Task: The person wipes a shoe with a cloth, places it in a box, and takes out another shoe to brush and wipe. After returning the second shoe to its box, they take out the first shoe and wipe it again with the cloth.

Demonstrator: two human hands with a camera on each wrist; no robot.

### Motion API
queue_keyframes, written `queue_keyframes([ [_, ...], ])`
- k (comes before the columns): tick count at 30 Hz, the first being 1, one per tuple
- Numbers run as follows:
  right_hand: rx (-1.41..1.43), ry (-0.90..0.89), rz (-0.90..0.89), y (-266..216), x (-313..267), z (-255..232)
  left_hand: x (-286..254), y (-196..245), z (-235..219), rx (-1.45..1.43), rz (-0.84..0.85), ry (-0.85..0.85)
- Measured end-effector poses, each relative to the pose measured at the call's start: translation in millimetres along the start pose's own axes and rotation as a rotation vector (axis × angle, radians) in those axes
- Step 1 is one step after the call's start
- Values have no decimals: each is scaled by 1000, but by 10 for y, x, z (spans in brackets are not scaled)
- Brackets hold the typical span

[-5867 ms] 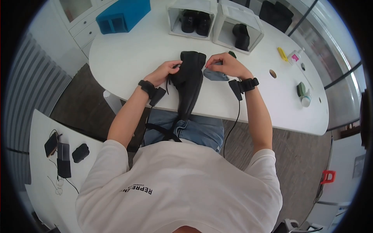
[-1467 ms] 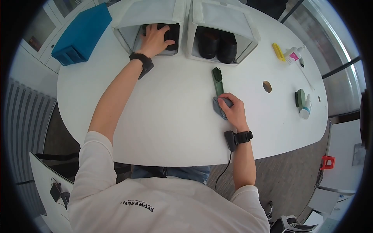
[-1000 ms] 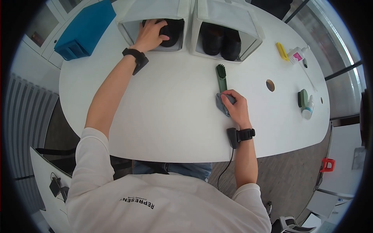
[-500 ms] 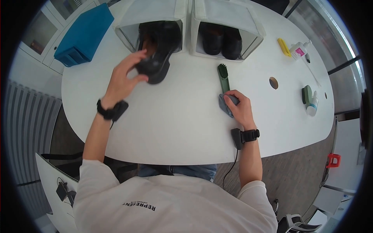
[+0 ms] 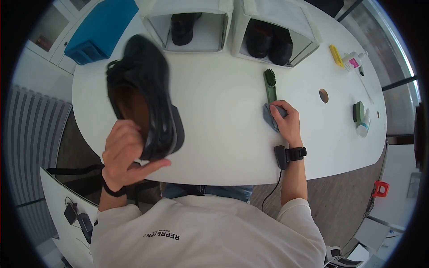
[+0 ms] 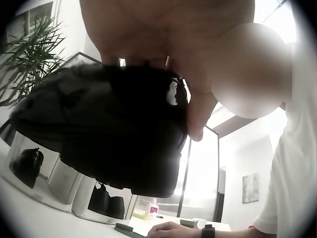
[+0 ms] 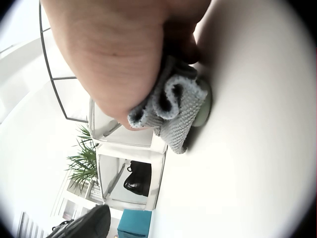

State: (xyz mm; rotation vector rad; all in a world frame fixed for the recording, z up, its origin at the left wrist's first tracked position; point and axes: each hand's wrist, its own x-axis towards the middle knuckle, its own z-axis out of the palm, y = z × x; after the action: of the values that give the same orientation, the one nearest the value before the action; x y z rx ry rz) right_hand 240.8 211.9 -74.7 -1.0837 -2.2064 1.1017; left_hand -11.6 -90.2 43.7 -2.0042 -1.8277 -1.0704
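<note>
My left hand [image 5: 123,154] grips a black lace-up shoe [image 5: 154,76] by its heel, with fingers inside the brown-lined opening and thumb along the back. The shoe is raised over the table's left side, its toe pointing away from me; it fills the middle of the left wrist view as a dark shape [image 6: 124,134]. On the table, my right hand [image 5: 289,125] holds a bunched grey cloth [image 5: 270,117]. A green brush [image 5: 271,87] lies there with its bristle end beyond the cloth; the cloth and hand cover its other end.
One black shoe [image 5: 182,31] stands in the left white box [image 5: 192,6]; a pair [image 5: 259,41] sits in the right white box [image 5: 277,14]. A blue case [image 5: 103,29] lies at the back left. Bottles [image 5: 352,61] and a second green brush [image 5: 358,111] are on the right.
My left hand has reached into the left box, pulled out one shoe and brought it toward me, raised. The right hand has stayed on the cloth over the last 1.5 seconds.
</note>
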Motion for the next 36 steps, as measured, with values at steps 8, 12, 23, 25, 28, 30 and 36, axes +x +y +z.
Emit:
queue_keyframes([
  [8,60,95,-20,167,117,-134,235,-803,450,-8,-290,60],
  [12,-137,280,-131,184,290,-412,339,-918,762,76,-344,-105],
  [23,-612,479,-240,489,598,-327,297,-906,758,168,-158,-373],
  [25,-510,521,-354,249,551,-345,256,-932,706,151,-232,-391],
  [28,-503,309,-176,-103,451,-121,359,-1052,710,114,-240,-443],
  [30,-589,145,-187,-84,429,-5,508,-1129,763,122,-189,-298],
  [36,-502,65,-118,-52,407,-15,811,-1353,1062,-88,-121,-196],
])
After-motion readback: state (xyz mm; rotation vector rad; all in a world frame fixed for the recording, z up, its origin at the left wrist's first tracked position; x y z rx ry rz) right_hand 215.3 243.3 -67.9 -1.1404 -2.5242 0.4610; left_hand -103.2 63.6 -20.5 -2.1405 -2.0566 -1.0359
